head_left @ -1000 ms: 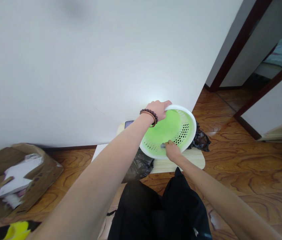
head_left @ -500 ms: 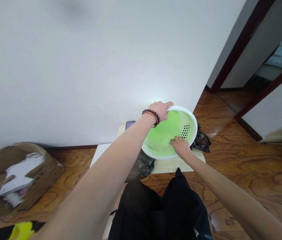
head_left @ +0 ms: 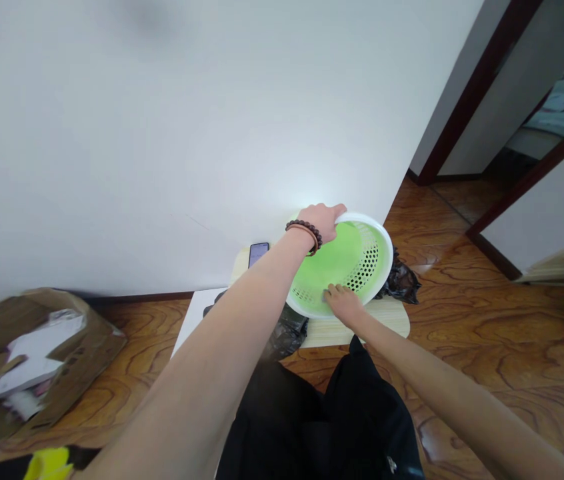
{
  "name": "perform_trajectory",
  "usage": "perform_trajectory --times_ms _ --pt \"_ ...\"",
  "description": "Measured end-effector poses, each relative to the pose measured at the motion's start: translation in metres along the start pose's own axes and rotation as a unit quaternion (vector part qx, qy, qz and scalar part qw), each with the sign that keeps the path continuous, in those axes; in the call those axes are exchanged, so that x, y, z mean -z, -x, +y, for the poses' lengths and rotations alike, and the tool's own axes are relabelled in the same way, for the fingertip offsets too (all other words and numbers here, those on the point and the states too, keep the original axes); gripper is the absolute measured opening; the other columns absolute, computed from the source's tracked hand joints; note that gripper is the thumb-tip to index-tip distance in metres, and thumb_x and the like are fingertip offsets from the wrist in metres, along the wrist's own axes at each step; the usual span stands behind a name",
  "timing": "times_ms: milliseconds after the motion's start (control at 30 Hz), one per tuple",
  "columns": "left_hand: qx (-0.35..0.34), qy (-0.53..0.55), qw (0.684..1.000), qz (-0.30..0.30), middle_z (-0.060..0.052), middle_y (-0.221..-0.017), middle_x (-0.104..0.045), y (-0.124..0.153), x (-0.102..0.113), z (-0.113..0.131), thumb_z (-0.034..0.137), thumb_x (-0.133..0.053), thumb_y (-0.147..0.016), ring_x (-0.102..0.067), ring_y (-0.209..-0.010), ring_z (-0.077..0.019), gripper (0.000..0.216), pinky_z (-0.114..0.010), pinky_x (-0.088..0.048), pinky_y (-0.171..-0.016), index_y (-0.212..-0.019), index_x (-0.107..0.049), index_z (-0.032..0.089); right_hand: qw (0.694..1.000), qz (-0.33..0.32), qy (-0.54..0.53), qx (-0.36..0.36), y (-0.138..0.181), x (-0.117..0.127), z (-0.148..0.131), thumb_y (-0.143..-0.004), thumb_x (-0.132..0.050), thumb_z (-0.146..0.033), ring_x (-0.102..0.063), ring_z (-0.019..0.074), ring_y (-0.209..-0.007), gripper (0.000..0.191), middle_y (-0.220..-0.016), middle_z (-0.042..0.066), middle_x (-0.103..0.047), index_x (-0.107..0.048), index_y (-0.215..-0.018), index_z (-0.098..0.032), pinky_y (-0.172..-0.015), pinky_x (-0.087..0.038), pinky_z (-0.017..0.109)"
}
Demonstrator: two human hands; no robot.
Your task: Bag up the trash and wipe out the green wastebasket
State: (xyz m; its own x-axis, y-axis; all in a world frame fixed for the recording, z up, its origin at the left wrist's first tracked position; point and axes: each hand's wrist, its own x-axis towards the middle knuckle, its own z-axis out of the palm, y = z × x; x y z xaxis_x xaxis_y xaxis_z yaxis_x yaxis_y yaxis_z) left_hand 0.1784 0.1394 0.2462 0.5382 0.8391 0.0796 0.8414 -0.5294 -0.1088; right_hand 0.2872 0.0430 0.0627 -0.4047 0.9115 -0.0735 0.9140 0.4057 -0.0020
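Note:
A round plastic colander (head_left: pixel 329 257), light green inside with a white rim and rows of holes, is tilted over a small pale wooden table (head_left: pixel 387 317). My left hand (head_left: pixel 319 220), with a beaded bracelet at the wrist, is closed on its far rim. Inside, at the near side, my right hand (head_left: pixel 345 303) has its fingers pinched on a small greyish piece (head_left: pixel 326 295) against the green surface; its kind is too small to make out. Black plastic bags (head_left: pixel 289 331) show beside and under the colander.
A phone (head_left: pixel 258 252) lies at the table's back left, by the white wall (head_left: pixel 162 133). An open cardboard box (head_left: pixel 82 353) with papers stands on the wooden floor (head_left: pixel 487 320) to the left. A doorway is at the right.
My right hand has slid left along the inside of the colander with the greyish piece. My left hand keeps its hold on the rim. The view has shifted slightly.

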Motion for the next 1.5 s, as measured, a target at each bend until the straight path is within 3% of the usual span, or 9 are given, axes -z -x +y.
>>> perform_trajectory --times_ms 133,233,500,700,800,1000,1133,1267,1500 --pt "-0.01 0.005 1.0 0.015 -0.009 -0.093 -0.063 -0.003 -0.003 0.001 0.027 -0.041 -0.079 -0.062 -0.081 -0.0256 0.041 -0.033 -0.045 -0.063 -0.119 -0.046 0.029 0.996 0.027 0.061 -0.062 0.001 0.003 0.034 -0.084 -0.034 -0.005 -0.048 0.0274 -0.099 0.031 -0.1 0.019 -0.055 -0.062 -0.098 -0.008 -0.082 -0.037 0.037" --pt "-0.012 0.013 1.0 0.017 -0.01 -0.094 -0.063 -0.004 -0.004 0.003 0.026 -0.041 -0.078 -0.061 -0.082 -0.0266 0.041 -0.034 -0.045 -0.065 -0.119 -0.047 0.028 0.993 0.029 0.04 -0.104 -0.001 0.002 0.031 -0.085 -0.037 -0.011 -0.048 0.0274 -0.098 0.031 -0.103 0.02 -0.054 -0.059 -0.106 -0.006 -0.08 -0.038 0.036" --pt "0.017 0.019 1.0 -0.012 -0.008 -0.097 -0.063 0.0 0.002 0.003 0.028 -0.041 -0.081 -0.059 -0.086 -0.0231 0.041 -0.032 -0.044 -0.07 -0.122 -0.045 0.03 0.997 -0.004 0.009 -0.072 -0.006 0.004 0.026 -0.085 -0.037 -0.012 -0.044 0.0273 -0.106 0.029 -0.103 0.018 -0.058 -0.065 -0.094 -0.011 -0.086 -0.036 0.036" --pt "-0.003 0.007 1.0 0.008 -0.008 -0.092 -0.063 -0.001 -0.002 -0.003 0.029 -0.041 -0.08 -0.061 -0.082 -0.0256 0.04 -0.033 -0.044 -0.065 -0.119 -0.047 0.03 0.999 -0.001 -0.011 -0.039 -0.003 0.0 0.031 -0.086 -0.045 -0.024 -0.042 0.0256 -0.11 0.035 -0.113 0.016 -0.054 -0.052 -0.118 -0.012 -0.09 -0.034 0.035" --pt "-0.001 0.01 1.0 0.008 -0.009 -0.093 -0.063 -0.002 -0.003 -0.004 0.028 -0.04 -0.08 -0.061 -0.084 -0.0264 0.041 -0.034 -0.045 -0.067 -0.12 -0.046 0.03 0.998 0.0 -0.023 -0.05 -0.003 0.001 0.036 -0.086 -0.037 -0.012 -0.049 0.0214 -0.101 0.044 -0.114 0.011 -0.053 -0.043 -0.128 -0.021 -0.081 -0.039 0.031" --pt "0.005 0.015 1.0 -0.003 -0.008 -0.095 -0.063 -0.001 0.0 0.0 0.027 -0.042 -0.08 -0.06 -0.085 -0.0236 0.04 -0.032 -0.044 -0.069 -0.12 -0.045 0.031 0.999 -0.04 -0.019 0.004 -0.007 0.007 0.047 -0.083 -0.037 -0.004 -0.05 0.0191 -0.101 0.04 -0.109 0.008 -0.056 -0.056 -0.112 -0.024 -0.082 -0.037 0.029" --pt "0.001 0.016 1.0 -0.003 -0.008 -0.095 -0.063 -0.001 0.001 0.001 0.027 -0.042 -0.08 -0.06 -0.084 -0.0235 0.04 -0.032 -0.044 -0.069 -0.12 -0.046 0.029 0.997 -0.017 -0.044 -0.057 -0.009 0.005 0.043 -0.09 -0.036 -0.02 -0.053 0.02 -0.096 0.028 -0.101 0.01 -0.061 -0.058 -0.107 -0.019 -0.08 -0.038 0.03" --pt "0.006 0.006 1.0 -0.002 -0.008 -0.095 -0.063 -0.001 0.0 -0.001 0.029 -0.041 -0.081 -0.06 -0.084 -0.0232 0.04 -0.031 -0.044 -0.067 -0.12 -0.045 0.03 0.989 -0.009 -0.084 -0.124 -0.009 0.004 0.044 -0.094 -0.026 -0.035 -0.058 0.0211 -0.087 0.038 -0.094 0.011 -0.064 -0.057 -0.106 -0.016 -0.075 -0.039 0.031" --pt "0.0 0.009 1.0 0.007 -0.008 -0.092 -0.063 -0.002 -0.002 -0.003 0.029 -0.041 -0.08 -0.06 -0.082 -0.024 0.039 -0.032 -0.044 -0.066 -0.118 -0.046 0.03 0.998 -0.019 -0.052 -0.025 -0.007 0.006 0.043 -0.075 -0.049 -0.012 -0.052 0.0229 -0.101 0.052 -0.11 0.009 -0.058 -0.047 -0.126 -0.024 -0.083 -0.037 0.031"
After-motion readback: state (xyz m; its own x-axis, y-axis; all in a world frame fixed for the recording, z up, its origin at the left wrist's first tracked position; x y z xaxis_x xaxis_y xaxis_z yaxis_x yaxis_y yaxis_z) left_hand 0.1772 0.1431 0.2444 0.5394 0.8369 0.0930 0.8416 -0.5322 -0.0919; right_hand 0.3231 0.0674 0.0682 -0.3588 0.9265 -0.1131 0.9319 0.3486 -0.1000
